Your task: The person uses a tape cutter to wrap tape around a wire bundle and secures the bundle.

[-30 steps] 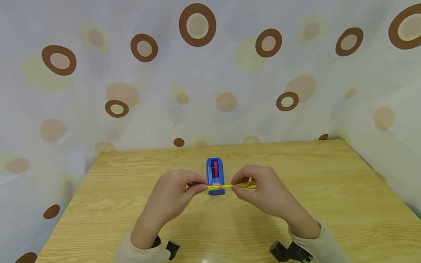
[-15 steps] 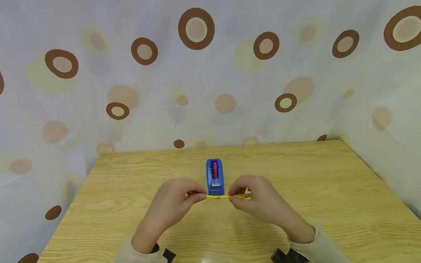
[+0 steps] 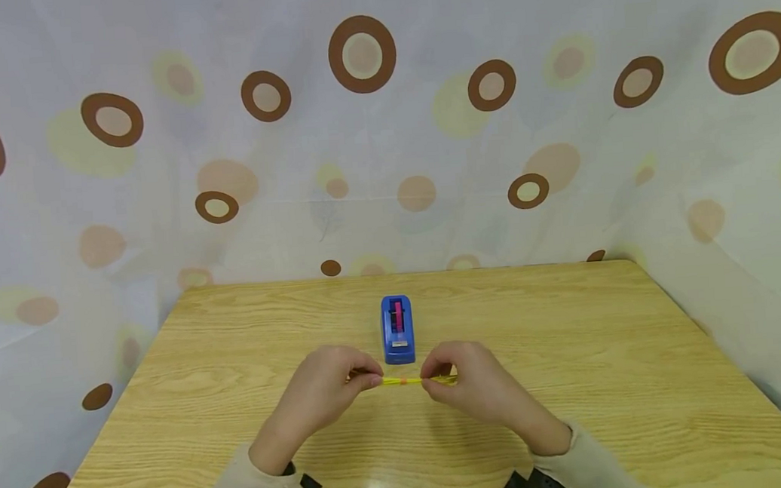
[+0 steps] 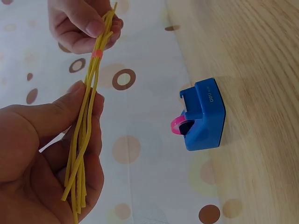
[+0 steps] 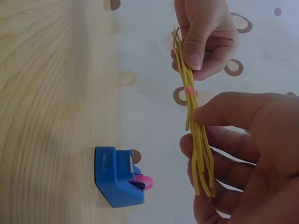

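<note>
A thin bundle of yellow wire-like strands [image 3: 392,381] stretches level between my two hands above the table. My left hand [image 3: 325,382] pinches one end between thumb and fingers. On the other side, my right hand [image 3: 468,381] pinches the opposite end the same way. A narrow band of pink tape [image 4: 96,53] wraps the strands between the hands. Loose strand ends fan out across the palm side of each hand in the wrist views. Just beyond the bundle stands a blue tape dispenser [image 3: 399,353] with a pink tape roll [image 3: 399,317]; neither hand touches it.
A light wooden table [image 3: 233,323] lies under the hands. Behind it and at both sides hangs a pale cloth [image 3: 384,146] with brown rings and pastel dots. Black wrist-worn gear [image 3: 533,486] shows at the sleeves.
Both hands have drawn the bundle back toward the body, from over the front of the tape dispenser to a spot nearer than it. The grips stay the same.
</note>
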The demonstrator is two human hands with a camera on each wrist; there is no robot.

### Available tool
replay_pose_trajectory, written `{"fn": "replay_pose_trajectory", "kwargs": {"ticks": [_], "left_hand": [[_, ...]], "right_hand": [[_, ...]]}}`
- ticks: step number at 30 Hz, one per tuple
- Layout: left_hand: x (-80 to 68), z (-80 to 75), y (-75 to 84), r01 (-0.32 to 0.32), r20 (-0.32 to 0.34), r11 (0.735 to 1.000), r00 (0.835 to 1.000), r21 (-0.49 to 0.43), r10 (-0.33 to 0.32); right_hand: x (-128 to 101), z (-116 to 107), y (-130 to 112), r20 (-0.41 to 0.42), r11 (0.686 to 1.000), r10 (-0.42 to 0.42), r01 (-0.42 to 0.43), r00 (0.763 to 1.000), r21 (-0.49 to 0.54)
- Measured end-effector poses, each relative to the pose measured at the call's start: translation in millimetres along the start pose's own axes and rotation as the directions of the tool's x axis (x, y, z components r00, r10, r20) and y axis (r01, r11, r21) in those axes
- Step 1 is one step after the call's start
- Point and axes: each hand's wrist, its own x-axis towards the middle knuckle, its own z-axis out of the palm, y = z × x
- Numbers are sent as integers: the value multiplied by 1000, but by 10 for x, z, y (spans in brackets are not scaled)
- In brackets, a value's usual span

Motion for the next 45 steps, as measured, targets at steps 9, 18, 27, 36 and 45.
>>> {"fn": "replay_pose_trajectory", "kwargs": {"ticks": [9, 18, 27, 36, 45], "left_hand": [[-1, 106, -90, 17, 37, 1000, 999, -9, -16], [-24, 197, -160, 39, 90, 999, 995, -21, -37], [-18, 232, -208, 24, 138, 1000, 990, -13, -22], [-14, 257, -233, 39, 171, 999, 985, -5, -37], [-6, 294, -265, 7, 223, 1000, 975, 19, -11]], "right_hand": [[16, 95, 91, 16, 1000, -3, 3, 1000, -2], [23, 178, 132, 52, 999, 17, -15, 998, -37], [24, 230, 182, 70, 999, 24, -22, 997, -36], [28, 272, 214, 71, 999, 5, -2, 997, -43], [15, 298, 251, 115, 1000, 16, -13, 993, -27]]}}
